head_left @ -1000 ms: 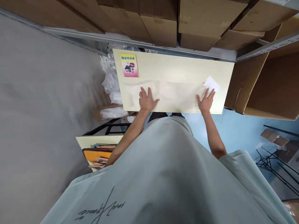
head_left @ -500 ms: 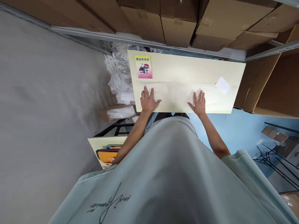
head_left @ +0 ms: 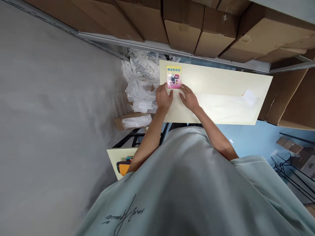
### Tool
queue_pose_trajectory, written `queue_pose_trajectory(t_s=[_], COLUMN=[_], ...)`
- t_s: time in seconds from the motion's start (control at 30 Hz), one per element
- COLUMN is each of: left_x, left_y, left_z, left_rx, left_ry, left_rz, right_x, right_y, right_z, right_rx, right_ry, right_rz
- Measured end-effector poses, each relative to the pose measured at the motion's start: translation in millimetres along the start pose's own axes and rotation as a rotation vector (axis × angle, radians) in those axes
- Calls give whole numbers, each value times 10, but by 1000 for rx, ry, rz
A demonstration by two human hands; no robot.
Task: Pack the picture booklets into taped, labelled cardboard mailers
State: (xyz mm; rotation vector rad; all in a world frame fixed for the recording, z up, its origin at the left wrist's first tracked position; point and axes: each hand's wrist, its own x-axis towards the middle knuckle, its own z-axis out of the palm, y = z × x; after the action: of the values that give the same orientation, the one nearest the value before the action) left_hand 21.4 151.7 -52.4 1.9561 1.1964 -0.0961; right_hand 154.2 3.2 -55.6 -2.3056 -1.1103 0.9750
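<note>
A small booklet (head_left: pixel 174 77) with a yellow and pink cartoon cover lies flat near the left end of the pale yellow tabletop (head_left: pixel 221 77). My left hand (head_left: pixel 164 97) is at its lower left corner, thumb apart from the other fingers. At the lower right corner, my right hand (head_left: pixel 190 97) reaches its fingertips to the booklet's edge, its thumb spread away. Neither hand shows a clear grip on it. A white slip of paper (head_left: pixel 249 97) rests towards the right end of the tabletop.
Cardboard boxes (head_left: pixel 182 34) line the shelf beyond the table. White plastic bags (head_left: pixel 140 88) are heaped to the left, above an open carton (head_left: pixel 120 123). A large open box (head_left: pixel 295 98) stands right. Behind my left arm, another pale board (head_left: pixel 114 157) holds an orange item (head_left: pixel 123 168).
Both hands have left the bare tabletop and come to the booklet, the right one travelling far to the left. The view has shifted, so the table appears further right.
</note>
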Motion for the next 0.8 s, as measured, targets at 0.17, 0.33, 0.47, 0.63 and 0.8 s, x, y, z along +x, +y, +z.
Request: queue_pose_trajectory(t_s=[0.17,0.33,0.47,0.63,0.8], left_x=[747,998,942,275,-572], left_y=[60,34,20,-148,-427], left_z=[58,185,177,-151,-217], left_rx=[-211,-336,-456,-556,-364], left_ry=[16,-6,56,-64,-96], left_rz=[-243,-278,-47,113,-35], right_x=[547,584,599,92,-670], right_y=[-318,-238,-31,42,-155], right_z=[222,286,134,-60,157], right_rx=[24,62,172,361,401], right_ry=[11,78,229,326,206], right_rz=[88,118,126,59,197])
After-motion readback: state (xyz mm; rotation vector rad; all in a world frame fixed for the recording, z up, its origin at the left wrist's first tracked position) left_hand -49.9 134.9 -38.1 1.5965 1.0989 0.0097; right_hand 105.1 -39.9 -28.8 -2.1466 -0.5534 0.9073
